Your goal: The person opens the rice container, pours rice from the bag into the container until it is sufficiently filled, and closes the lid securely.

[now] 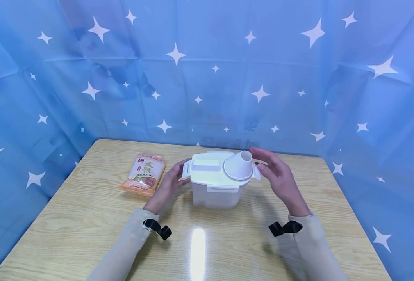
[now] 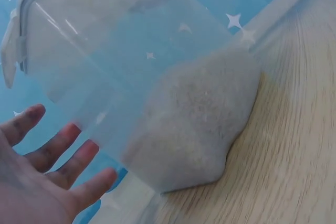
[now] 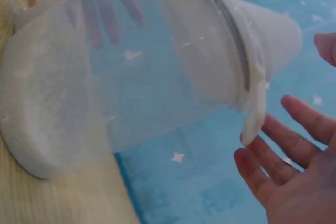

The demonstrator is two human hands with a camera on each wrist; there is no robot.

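A translucent storage container [image 1: 215, 197] stands on the table, pale grain [image 2: 194, 114] filling its lower part. Its white lid [image 1: 207, 173] carries a cone-shaped spout [image 1: 240, 166] and side latches. At the left side, my left hand [image 1: 172, 177] has its fingers extended, fingertips right at the clear wall in the left wrist view. My right hand [image 1: 275, 171] is at the opposite end, fingers loosely spread. In the right wrist view its fingertips are right at the hanging latch [image 3: 255, 111], with nothing gripped.
To the left of the container lies a printed plastic packet [image 1: 145, 173] with orange edges. The wooden table [image 1: 87, 230] reaches back to a blue curtain [image 1: 210, 89] with white stars. Black straps with small cameras sit on both wrists.
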